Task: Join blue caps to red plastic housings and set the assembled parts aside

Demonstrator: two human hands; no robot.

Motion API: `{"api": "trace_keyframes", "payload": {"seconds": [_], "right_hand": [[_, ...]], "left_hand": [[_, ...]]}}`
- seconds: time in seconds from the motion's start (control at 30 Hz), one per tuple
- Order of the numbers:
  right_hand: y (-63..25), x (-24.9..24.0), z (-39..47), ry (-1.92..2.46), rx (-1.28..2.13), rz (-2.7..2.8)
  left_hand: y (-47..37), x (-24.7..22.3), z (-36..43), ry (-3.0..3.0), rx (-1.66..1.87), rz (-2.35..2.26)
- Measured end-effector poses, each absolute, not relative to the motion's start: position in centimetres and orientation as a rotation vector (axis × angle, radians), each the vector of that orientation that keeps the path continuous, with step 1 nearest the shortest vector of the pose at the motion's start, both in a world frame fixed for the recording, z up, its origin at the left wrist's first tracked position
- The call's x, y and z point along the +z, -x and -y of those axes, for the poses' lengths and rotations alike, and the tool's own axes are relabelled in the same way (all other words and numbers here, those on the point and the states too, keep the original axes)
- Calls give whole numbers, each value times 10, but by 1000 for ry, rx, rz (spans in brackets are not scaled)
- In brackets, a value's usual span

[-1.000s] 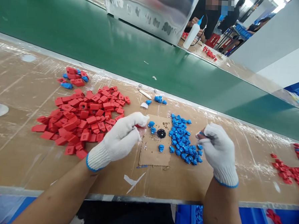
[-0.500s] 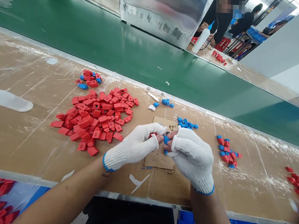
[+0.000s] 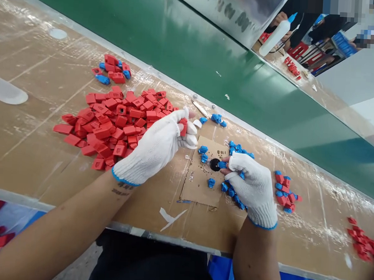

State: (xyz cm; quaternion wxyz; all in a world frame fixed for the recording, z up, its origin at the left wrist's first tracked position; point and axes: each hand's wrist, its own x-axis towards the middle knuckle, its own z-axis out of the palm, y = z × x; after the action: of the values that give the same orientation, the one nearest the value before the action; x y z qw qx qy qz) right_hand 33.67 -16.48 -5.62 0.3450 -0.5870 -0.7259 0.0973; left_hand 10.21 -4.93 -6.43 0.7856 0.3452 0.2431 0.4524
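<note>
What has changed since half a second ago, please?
The white-gloved hands moved apart: the left hand went forward and left, holding a small red block; the right hand holds a ribbed blue piece at the round black dish. The large pile of red blocks stayed in place.

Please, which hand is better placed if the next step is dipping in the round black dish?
Probably the right hand: it holds a small blue plastic piece at the black dish. The left hand, farther off, holds a red plastic block.
</note>
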Motion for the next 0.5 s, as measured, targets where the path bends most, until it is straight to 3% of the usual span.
{"api": "trace_keyframes", "payload": {"seconds": [0.5], "right_hand": [[-333, -59, 160, 1596, 305, 1961]], "left_hand": [[-99, -61, 52, -824, 1055, -568]]}}
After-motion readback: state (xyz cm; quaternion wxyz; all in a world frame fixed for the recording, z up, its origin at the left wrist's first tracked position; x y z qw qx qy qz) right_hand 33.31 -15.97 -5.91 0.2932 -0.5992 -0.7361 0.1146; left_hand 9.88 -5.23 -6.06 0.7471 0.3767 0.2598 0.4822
